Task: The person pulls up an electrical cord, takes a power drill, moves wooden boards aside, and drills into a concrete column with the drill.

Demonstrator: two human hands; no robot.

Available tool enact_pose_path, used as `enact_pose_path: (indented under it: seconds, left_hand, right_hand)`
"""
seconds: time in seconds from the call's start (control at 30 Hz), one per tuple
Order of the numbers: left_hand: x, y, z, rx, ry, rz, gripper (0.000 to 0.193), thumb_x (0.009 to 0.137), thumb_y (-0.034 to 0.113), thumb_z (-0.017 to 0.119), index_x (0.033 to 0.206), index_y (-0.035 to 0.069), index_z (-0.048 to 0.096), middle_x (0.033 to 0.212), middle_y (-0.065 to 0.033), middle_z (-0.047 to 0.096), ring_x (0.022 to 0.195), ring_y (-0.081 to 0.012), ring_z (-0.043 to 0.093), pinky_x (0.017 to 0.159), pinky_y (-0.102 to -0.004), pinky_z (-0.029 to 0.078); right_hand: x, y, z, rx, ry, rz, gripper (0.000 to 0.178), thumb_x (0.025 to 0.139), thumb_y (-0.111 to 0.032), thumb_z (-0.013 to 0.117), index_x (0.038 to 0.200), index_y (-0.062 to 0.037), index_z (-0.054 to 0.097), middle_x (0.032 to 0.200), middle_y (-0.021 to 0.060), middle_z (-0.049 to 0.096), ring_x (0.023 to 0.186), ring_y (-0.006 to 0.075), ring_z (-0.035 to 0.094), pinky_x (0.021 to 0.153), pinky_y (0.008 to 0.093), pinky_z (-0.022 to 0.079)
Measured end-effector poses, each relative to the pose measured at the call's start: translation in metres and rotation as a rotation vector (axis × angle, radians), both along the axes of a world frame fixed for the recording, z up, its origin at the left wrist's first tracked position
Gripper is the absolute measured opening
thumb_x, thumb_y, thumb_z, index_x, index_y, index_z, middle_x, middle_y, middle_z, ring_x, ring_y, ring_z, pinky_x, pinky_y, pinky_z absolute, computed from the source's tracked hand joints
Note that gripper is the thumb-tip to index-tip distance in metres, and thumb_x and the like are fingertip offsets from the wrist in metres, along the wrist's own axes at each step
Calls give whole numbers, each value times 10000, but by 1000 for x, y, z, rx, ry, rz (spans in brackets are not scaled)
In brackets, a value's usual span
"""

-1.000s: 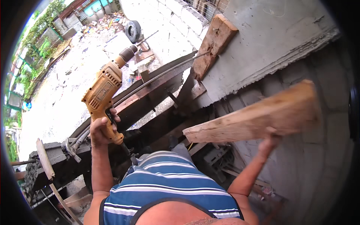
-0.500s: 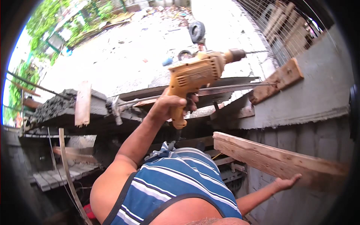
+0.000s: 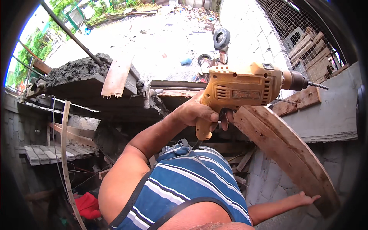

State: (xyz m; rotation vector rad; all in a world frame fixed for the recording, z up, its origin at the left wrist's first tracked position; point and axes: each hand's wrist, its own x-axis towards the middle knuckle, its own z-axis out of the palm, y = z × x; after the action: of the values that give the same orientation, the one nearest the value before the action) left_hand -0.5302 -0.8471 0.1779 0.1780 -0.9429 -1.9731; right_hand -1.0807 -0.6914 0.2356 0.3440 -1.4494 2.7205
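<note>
My left hand (image 3: 197, 110) is closed around the pistol grip of a yellow power drill (image 3: 245, 90), which I hold up in front of me. The drill's dark chuck and long bit (image 3: 318, 86) point to the right, over the grey wall panel. At the lower right my right hand (image 3: 305, 199) is against the lower part of a long wooden board (image 3: 283, 143); its thumb sticks out and the other fingers are largely hidden. The board slants from just below the drill down to the right, its upper end close to my left fingertips.
A rough concrete slab (image 3: 76, 78) with a short plank (image 3: 118, 76) on it juts out at left. A thin upright stick (image 3: 65, 153) stands below. On the right are a grey panel (image 3: 329, 111) with a wooden cleat (image 3: 299, 100) and wire mesh. A tire (image 3: 221, 38) lies beyond.
The drill has moved right and its bit has tipped slightly down. The board has swung steeper, its upper end rising and its lower end dropping with my right hand. My view has shifted left.
</note>
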Motion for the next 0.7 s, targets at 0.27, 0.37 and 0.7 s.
enact_pose_path:
  seconds: [0.27, 0.37, 0.7]
  left_hand:
    - [-4, 26, 13, -110, 0, 80, 777, 721, 167, 833, 1356, -73, 456, 1057, -238, 672, 915, -307, 717, 726, -368, 612]
    - [11, 25, 10, -119, -238, 120, 848, 708, 231, 846, 1410, -30, 448, 1213, -220, 640, 967, -259, 697, 832, -372, 582]
    - [43, 33, 18, -180, -256, 480, 917, 605, 288, 906, 1352, -59, 504, 1192, -181, 638, 980, -286, 660, 820, -378, 566]
  right_hand:
    - [21, -50, -60, -127, -271, 336, 681, 1006, -486, 468, 1480, 1, 426, 1503, 208, 466, 1348, 414, 476, 1136, 599, 364]
    - [66, -92, -57, -236, -323, 464, 664, 1017, -515, 419, 1454, -18, 469, 1480, 204, 491, 1323, 430, 495, 1125, 604, 377]
    - [132, -153, -43, -409, -510, 658, 632, 1041, -559, 357, 1452, -99, 494, 1479, 140, 514, 1358, 390, 466, 1129, 614, 362]
